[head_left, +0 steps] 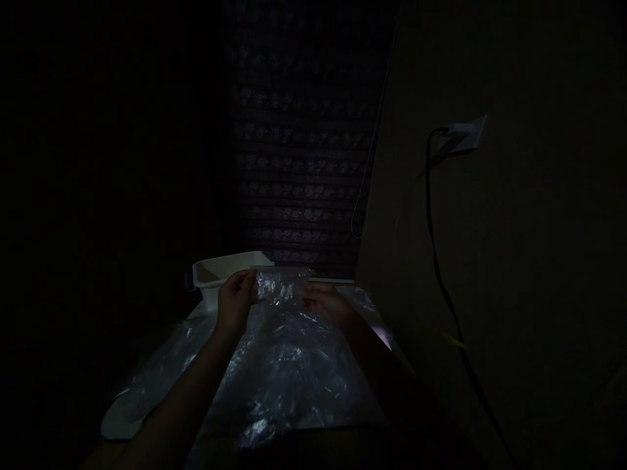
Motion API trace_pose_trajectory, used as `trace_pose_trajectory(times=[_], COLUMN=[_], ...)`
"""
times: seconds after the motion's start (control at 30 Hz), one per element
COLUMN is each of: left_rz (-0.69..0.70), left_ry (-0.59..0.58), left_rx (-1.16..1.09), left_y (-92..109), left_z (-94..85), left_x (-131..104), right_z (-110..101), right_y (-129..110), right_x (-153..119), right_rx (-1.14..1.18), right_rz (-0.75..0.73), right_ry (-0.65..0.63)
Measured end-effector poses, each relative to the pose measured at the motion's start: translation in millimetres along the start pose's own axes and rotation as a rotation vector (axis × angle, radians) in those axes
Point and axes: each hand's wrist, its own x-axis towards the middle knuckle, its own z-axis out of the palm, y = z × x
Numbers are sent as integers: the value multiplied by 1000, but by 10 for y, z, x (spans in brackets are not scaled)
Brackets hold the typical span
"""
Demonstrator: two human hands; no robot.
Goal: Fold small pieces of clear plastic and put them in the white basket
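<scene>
Clear crinkled plastic film (279,285) is above pale flat tabletop (120,421), right of white rect. plastic tub (210,298). My left hand (235,303) pinches its left edge, right hand (329,305) its right; I'd keep tension even w/ light grip.

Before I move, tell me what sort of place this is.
Probably a dim room indoors: a dark patterned window blind hangs ahead, a white wall socket with a black cable is on the right, and a pale tabletop lies below.
</scene>
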Motion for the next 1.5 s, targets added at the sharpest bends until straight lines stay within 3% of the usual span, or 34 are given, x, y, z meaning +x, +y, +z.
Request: trace_pose_trajectory(times=[0.23, 0.6, 0.73, 0.83, 0.93, 1.2, 1.5], left_rz=[-27, -58, -62, -62, -47, -56, -110], left_ry=[-40, -52, -66, -65, -67, -62, -123], left_rx=[-28, -20, -35, -46, -43, -23, -30], left_y=[-22, -5, -5, -8, -12, -22, -25], left_z=[-13, -3, 15, 18, 4, -37, -7], left_x=[7, -19, -20, -21, -21, -17, -39], right_z=[-73, -102, -111, -102, -95, -135, -99], right_y=[-3, -68, -15, 56, 96, 79, 70], right_x=[30, 90, 64, 23, -2, 51, 51], right_rx=[-21, 30, 158, 208, 91, -64, 52], right_rz=[-56, -165, -176, -66, 23, -67, -123], right_ry=[105, 412, 332, 114, -52, 42, 145])
